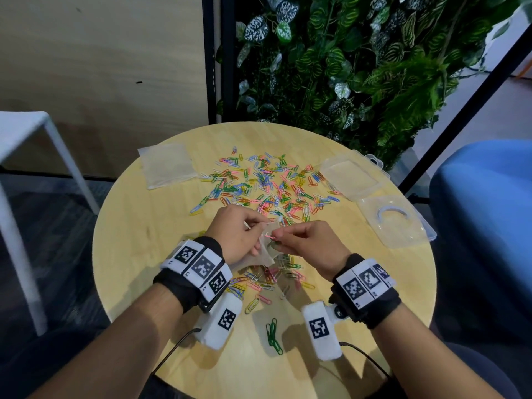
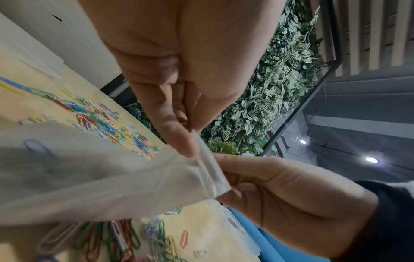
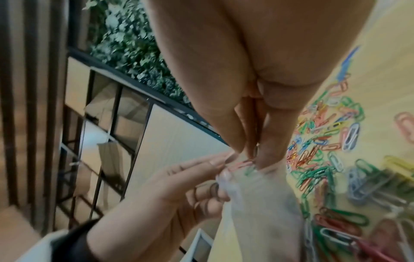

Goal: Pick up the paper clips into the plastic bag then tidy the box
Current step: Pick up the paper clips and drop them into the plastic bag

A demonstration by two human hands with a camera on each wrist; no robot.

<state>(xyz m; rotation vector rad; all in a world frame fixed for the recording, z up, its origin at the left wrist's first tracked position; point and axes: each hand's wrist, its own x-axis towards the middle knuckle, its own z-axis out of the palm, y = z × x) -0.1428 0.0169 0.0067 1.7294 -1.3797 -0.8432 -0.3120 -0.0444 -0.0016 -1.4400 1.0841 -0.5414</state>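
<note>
Several coloured paper clips (image 1: 267, 185) lie scattered over the round wooden table (image 1: 331, 335); more lie under my hands (image 1: 267, 279). My left hand (image 1: 259, 230) pinches the rim of a small clear plastic bag (image 1: 266, 250) and holds it above the table. In the left wrist view the bag (image 2: 89, 177) hangs from my fingertips (image 2: 186, 145). My right hand (image 1: 275, 237) pinches a pink and a green clip (image 3: 243, 164) at the bag's mouth (image 3: 253, 179). The clear plastic box (image 1: 352, 177) lies open at the right, its lid (image 1: 394, 226) spread beside it.
A stack of flat plastic bags (image 1: 165, 165) lies at the table's back left. A few green clips (image 1: 272, 334) lie near the front edge. A white stool (image 1: 26, 131) stands left, a blue seat (image 1: 486, 203) right, and a plant wall (image 1: 359, 61) behind.
</note>
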